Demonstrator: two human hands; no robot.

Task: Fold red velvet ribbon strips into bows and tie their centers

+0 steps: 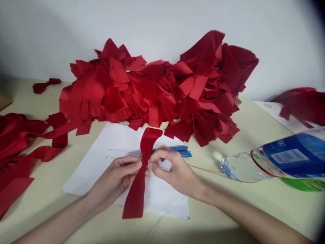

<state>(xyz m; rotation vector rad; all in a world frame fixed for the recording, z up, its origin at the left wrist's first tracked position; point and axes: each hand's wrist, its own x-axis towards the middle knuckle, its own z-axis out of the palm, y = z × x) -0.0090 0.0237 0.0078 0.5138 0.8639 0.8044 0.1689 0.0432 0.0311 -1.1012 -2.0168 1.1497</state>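
A red velvet ribbon piece [134, 198], gathered narrow at its middle and flared at both ends, stands lengthwise between my hands. My left hand [124, 173] pinches its waist from the left, thumb in front and fingertips showing beyond the right edge. On the other side, my right hand [170, 166] has thumb and forefinger closed right against that waist; whatever lies in this pinch is too small to make out. A thin red thread [208, 170] runs from the bottle toward my right wrist. Beneath are a white paper sheet [86, 173] with printed lines and a blue plastic object [181, 150], partly hidden.
A large heap of folded red ribbon pieces [152, 88] lies along the wall. Loose red ribbon [53, 149] trails at the left, and one small tied piece [45, 85] sits behind it. At the right lies a plastic bottle [286, 156], with more red pieces [304, 105] on paper behind.
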